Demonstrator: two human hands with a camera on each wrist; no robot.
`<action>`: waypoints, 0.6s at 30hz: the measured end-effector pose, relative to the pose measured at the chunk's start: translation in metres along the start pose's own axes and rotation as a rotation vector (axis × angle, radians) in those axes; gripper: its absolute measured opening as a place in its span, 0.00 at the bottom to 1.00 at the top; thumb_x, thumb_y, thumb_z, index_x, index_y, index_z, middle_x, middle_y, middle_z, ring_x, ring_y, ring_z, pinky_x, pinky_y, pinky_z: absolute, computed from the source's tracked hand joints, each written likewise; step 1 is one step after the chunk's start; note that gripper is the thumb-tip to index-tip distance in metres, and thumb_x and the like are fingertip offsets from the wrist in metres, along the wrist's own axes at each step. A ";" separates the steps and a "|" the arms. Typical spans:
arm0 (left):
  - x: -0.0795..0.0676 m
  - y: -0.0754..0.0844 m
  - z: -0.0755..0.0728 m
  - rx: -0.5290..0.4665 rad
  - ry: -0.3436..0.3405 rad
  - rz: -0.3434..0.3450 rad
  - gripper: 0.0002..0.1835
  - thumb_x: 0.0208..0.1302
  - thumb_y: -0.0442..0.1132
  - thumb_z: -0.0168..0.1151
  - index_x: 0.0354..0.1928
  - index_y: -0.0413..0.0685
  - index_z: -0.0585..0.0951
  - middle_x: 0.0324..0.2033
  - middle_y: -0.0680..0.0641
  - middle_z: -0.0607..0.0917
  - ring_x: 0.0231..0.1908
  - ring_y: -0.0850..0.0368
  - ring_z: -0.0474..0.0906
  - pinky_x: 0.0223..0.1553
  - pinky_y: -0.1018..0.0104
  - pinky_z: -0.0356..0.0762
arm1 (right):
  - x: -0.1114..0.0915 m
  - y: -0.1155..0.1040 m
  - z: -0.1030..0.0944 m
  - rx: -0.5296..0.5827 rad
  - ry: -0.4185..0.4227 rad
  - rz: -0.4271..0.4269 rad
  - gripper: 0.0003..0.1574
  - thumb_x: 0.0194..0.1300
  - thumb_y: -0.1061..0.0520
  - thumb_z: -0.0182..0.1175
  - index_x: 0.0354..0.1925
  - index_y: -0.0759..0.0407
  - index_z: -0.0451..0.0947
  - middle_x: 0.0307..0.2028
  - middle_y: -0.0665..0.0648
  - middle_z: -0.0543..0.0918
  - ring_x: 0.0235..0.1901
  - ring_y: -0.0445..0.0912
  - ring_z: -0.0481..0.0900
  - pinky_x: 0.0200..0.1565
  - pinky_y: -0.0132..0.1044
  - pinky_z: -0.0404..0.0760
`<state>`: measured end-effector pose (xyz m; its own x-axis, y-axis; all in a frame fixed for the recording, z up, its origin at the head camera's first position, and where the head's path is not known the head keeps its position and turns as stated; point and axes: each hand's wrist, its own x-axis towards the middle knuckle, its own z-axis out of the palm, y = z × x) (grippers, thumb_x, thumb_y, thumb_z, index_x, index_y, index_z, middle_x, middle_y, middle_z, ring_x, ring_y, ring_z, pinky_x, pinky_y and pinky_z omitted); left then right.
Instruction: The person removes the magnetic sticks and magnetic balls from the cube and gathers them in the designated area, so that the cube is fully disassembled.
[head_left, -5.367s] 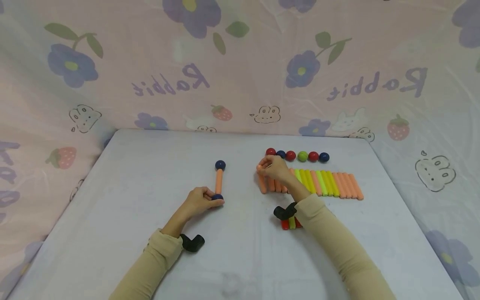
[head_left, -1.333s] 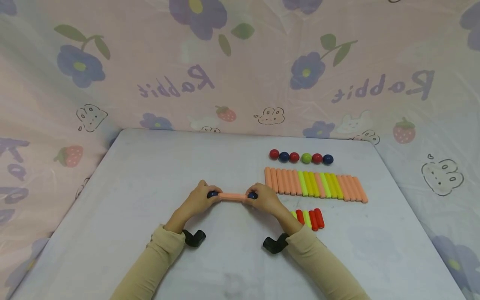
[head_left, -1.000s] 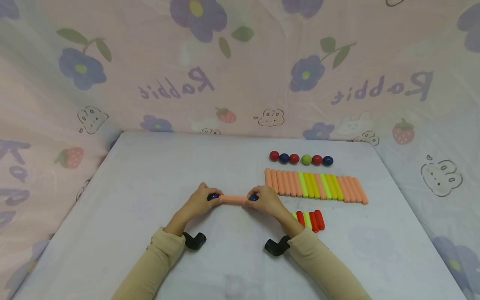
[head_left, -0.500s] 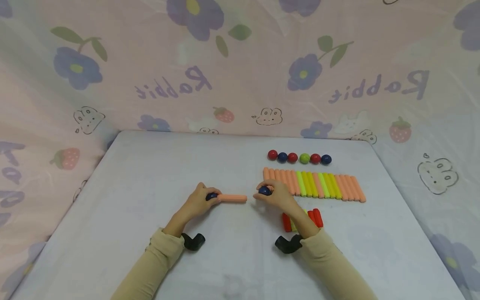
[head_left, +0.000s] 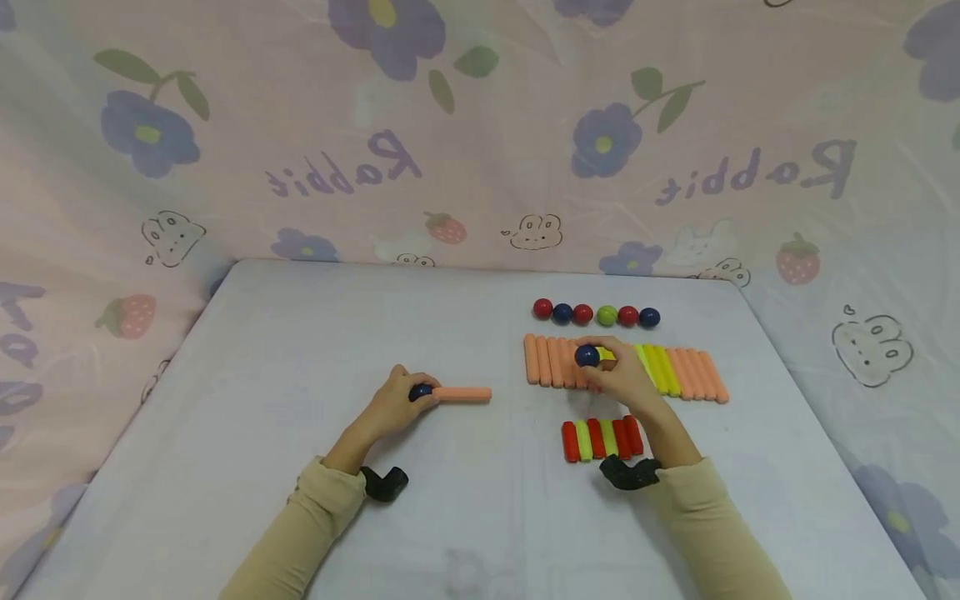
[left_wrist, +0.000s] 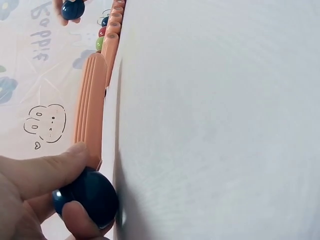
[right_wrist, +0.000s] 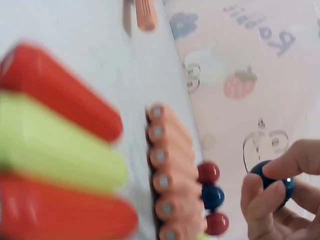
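My left hand [head_left: 397,402] pinches a dark blue ball [left_wrist: 92,197] between thumb and fingers. An orange ridged rod [head_left: 462,393] is joined to that ball and points right, its far end bare. Over the row of rods, my right hand [head_left: 621,372] holds another dark blue ball [head_left: 587,356] in its fingertips. The right wrist view shows this blue ball [right_wrist: 282,185] with thumb and fingers curled round it. Beneath that hand, part of the row of orange and yellow rods [head_left: 543,361] is hidden.
Behind the rods stands a line of red, blue and green balls [head_left: 582,314]. Nearer the person lie several short red and yellow-green rods [head_left: 596,439], close to the right wrist. A printed rabbit-and-flower cloth [head_left: 480,167] hangs behind the white table [head_left: 337,333].
My right hand has pulled its blue ball off the rod's right end and carried it right, over the row of rods. The left hand stays nearly still, holding ball and rod.
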<state>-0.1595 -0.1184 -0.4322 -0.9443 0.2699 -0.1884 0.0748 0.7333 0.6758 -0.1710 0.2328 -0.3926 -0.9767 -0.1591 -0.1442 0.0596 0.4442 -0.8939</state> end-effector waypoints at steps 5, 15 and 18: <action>0.001 -0.002 0.000 0.005 -0.011 -0.014 0.13 0.67 0.42 0.59 0.51 0.49 0.81 0.41 0.39 0.70 0.38 0.52 0.70 0.42 0.61 0.73 | 0.002 0.013 -0.030 -0.035 0.017 0.020 0.31 0.64 0.67 0.54 0.65 0.67 0.63 0.43 0.63 0.76 0.23 0.40 0.75 0.27 0.30 0.76; 0.001 0.000 -0.002 0.001 -0.012 0.008 0.13 0.67 0.42 0.59 0.51 0.47 0.81 0.42 0.38 0.70 0.39 0.50 0.72 0.43 0.59 0.74 | 0.010 0.035 -0.078 -0.153 0.138 0.080 0.32 0.71 0.56 0.53 0.67 0.67 0.60 0.60 0.71 0.64 0.26 0.34 0.76 0.33 0.23 0.79; 0.001 0.001 -0.002 -0.003 -0.010 0.007 0.13 0.67 0.42 0.60 0.50 0.47 0.81 0.42 0.38 0.70 0.38 0.51 0.71 0.42 0.60 0.74 | 0.016 0.041 -0.089 -0.202 0.171 0.134 0.34 0.72 0.50 0.53 0.68 0.66 0.60 0.62 0.72 0.63 0.28 0.35 0.74 0.33 0.22 0.78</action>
<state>-0.1612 -0.1183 -0.4305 -0.9405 0.2814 -0.1906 0.0804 0.7291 0.6796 -0.2021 0.3269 -0.3940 -0.9844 0.0561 -0.1665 0.1650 0.6202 -0.7669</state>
